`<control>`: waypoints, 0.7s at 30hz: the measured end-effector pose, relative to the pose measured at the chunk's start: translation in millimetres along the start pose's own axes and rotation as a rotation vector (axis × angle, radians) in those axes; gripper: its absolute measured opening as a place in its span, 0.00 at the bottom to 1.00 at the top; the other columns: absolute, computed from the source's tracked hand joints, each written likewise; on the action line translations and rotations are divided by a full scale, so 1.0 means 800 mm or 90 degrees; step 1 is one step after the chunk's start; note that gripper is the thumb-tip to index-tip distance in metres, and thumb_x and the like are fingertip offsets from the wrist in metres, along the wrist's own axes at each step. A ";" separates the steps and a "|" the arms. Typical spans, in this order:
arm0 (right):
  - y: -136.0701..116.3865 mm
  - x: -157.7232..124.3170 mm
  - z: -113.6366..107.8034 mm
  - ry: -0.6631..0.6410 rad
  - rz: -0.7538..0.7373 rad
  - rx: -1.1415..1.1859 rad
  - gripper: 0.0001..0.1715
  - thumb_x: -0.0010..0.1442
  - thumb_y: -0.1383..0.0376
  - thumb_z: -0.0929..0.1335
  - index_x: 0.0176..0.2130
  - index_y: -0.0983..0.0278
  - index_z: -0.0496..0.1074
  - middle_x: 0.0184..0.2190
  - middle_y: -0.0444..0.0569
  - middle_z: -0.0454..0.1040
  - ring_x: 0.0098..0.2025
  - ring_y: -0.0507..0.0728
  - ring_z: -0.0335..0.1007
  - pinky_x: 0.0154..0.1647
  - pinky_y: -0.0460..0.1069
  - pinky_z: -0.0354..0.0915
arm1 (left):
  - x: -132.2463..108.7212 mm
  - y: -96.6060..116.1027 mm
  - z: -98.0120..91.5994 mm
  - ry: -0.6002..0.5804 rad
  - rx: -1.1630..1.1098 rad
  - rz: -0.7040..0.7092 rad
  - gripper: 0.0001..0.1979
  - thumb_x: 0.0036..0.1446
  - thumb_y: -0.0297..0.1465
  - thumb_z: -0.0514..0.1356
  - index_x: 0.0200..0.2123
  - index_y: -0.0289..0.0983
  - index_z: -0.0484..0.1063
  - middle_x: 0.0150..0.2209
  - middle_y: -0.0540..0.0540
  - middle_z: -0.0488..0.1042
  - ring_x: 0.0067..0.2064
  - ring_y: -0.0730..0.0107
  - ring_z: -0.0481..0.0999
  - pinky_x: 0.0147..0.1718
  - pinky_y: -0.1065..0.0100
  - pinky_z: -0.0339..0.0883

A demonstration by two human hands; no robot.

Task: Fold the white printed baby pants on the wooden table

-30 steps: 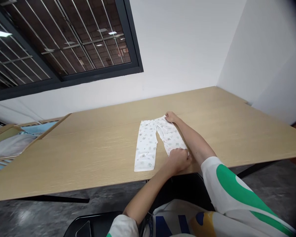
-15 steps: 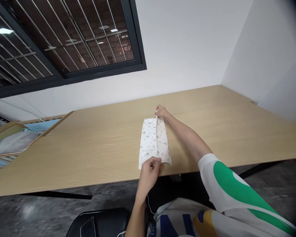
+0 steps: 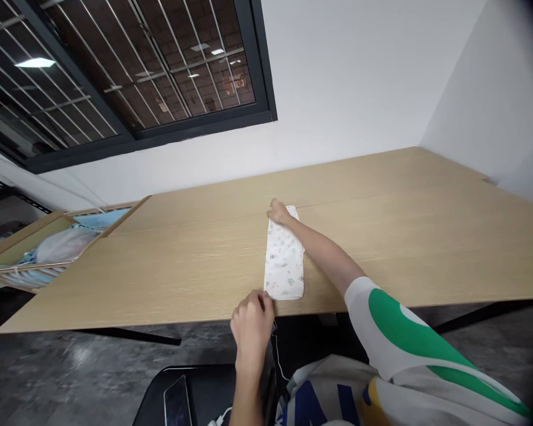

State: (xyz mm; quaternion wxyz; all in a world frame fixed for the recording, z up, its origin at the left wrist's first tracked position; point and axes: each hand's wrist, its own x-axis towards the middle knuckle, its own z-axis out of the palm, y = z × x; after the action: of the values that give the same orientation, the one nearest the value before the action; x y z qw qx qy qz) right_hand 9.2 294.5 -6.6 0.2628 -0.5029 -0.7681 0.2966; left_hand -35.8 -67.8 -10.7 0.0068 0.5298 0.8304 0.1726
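Observation:
A white cloth (image 3: 285,260) with a small printed pattern lies folded into a narrow strip on the wooden table (image 3: 195,272). My left hand (image 3: 254,319) is closed at the table's front edge, its thumb and fingertips pinching the cloth's near left corner. Stretched across to the far end, my right hand (image 3: 278,212) pinches the far left corner, its fingers partly hidden from me. Between the two hands the left fold edge runs nearly straight. The right edge shows a slight bulge of under-layer beside my right forearm.
A wooden crib (image 3: 71,242) with blue bedding and a pale bundle stands at the table's left end. Below the front edge are a black chair (image 3: 213,390), a phone (image 3: 177,402) on it and a white cable (image 3: 279,355). A barred window (image 3: 160,65) is behind.
The cloth's right part has been folded over to the left, making the strip narrower. Both hands have moved left with it, to its left corners. The view has shifted slightly.

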 end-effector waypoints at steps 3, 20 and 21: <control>-0.010 -0.017 0.004 -0.007 -0.059 0.008 0.19 0.65 0.66 0.66 0.56 0.65 0.67 0.48 0.59 0.76 0.48 0.64 0.75 0.50 0.56 0.71 | -0.016 0.005 0.001 0.126 0.033 0.071 0.15 0.71 0.39 0.54 0.38 0.38 0.76 0.37 0.40 0.80 0.42 0.54 0.78 0.41 0.61 0.64; -0.014 -0.301 -0.016 -0.466 -0.663 0.027 0.35 0.76 0.53 0.60 0.75 0.62 0.57 0.76 0.53 0.49 0.78 0.59 0.41 0.78 0.53 0.40 | -0.072 0.047 0.065 0.135 0.140 0.274 0.20 0.69 0.40 0.57 0.50 0.30 0.80 0.46 0.29 0.81 0.53 0.40 0.77 0.54 0.42 0.67; -0.009 -0.300 -0.014 -0.465 -0.663 0.006 0.34 0.76 0.54 0.60 0.75 0.63 0.58 0.75 0.54 0.49 0.78 0.59 0.41 0.78 0.52 0.41 | -0.073 0.047 0.064 0.135 0.143 0.267 0.19 0.69 0.39 0.57 0.49 0.30 0.80 0.47 0.29 0.80 0.53 0.40 0.77 0.55 0.42 0.67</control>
State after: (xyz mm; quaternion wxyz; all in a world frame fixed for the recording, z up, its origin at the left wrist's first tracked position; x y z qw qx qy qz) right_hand 97.9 71.7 -18.6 0.0958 0.0713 -0.9509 0.2855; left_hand 33.0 -90.2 -58.0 -0.1751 0.6668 0.7123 0.1319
